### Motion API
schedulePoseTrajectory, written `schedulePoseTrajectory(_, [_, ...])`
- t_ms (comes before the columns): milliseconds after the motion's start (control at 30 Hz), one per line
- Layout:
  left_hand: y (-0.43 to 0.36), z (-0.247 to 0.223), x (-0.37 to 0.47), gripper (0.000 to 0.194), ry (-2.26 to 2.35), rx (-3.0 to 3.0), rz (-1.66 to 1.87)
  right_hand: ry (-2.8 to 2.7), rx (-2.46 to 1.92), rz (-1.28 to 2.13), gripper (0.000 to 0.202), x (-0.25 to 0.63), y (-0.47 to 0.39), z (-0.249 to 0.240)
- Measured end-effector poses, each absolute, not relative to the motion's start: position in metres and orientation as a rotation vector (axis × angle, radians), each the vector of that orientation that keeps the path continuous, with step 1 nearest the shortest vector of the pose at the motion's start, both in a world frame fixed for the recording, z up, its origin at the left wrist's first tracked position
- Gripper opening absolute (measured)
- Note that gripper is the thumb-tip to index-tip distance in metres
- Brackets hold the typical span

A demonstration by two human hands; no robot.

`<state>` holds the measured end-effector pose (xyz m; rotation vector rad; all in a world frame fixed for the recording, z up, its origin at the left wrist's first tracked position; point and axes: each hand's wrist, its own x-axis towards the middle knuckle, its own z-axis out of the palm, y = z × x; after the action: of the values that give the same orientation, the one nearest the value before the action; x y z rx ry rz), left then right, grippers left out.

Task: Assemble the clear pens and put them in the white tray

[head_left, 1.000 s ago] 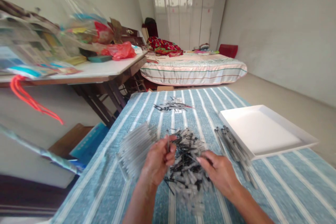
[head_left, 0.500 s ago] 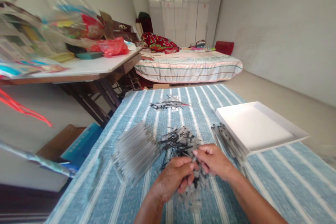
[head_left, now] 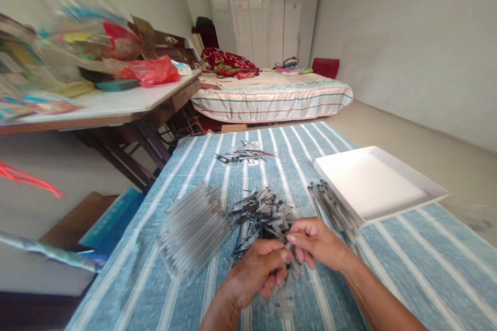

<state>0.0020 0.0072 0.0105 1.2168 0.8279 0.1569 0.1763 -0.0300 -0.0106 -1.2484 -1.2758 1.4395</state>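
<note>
My left hand (head_left: 261, 270) and my right hand (head_left: 317, 244) meet at the near edge of a loose pile of small black and clear plastic pieces (head_left: 261, 212). Both have thumb and fingers pinched together, tip to tip. Whatever sits between the fingertips is too small and blurred to name. To the left lies a row of grey, translucent thin tubes (head_left: 194, 235), side by side. Right of my right hand is a bundle of slim grey sticks with dark ends (head_left: 334, 209). More clear pieces (head_left: 282, 302) lie below my hands, smeared by blur.
A shallow white box (head_left: 380, 183) stands at the right on the blue striped cloth (head_left: 147, 248). Farther back is a small heap of thin dark and clear pieces (head_left: 245, 155). A cluttered side table (head_left: 147, 101) stands at the left, and a bed (head_left: 272, 103) lies beyond.
The view has shifted slightly, so the things around sit a little farther left. My hands stay pinched together in nearly the same place over the pile.
</note>
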Motion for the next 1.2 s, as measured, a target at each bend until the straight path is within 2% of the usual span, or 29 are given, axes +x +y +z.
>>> schedulePoseTrajectory(100, [0.0066,0.0100,0.0028,0.027,0.853,1.214,0.151,-1.237,-1.206,1.493,0.030,0.1783,-0.0315,-0.0121])
schedulePoseTrajectory(233, [0.0070,0.0102,0.0035,0.029,0.851,1.200,0.143,-1.266,-1.303,1.443,0.038,0.1796,-0.0326,-0.0144])
schedulePoseTrajectory(367, [0.0081,0.0104,0.0042,0.030,0.855,1.195,0.137,-1.211,-1.190,1.537,0.028,0.1800,-0.0319,-0.0161])
schedulePoseTrajectory(533, [0.0090,0.0071,0.0040,0.029,0.858,1.153,0.142,-1.232,-1.303,1.478,0.037,0.1790,-0.0304,-0.0163])
schedulePoseTrajectory(633, [0.0089,0.0044,0.0031,0.028,0.851,1.158,0.146,-1.201,-1.215,1.537,0.029,0.1789,-0.0299,-0.0151])
schedulePoseTrajectory(1067, [0.0100,0.0020,0.0026,0.031,0.836,1.141,0.120,-1.253,-1.334,1.526,0.039,0.1794,-0.0278,-0.0144])
schedulePoseTrajectory(1200, [0.0091,0.0034,0.0038,0.029,0.858,1.145,0.109,-1.205,-1.278,1.545,0.033,0.1813,-0.0279,-0.0157])
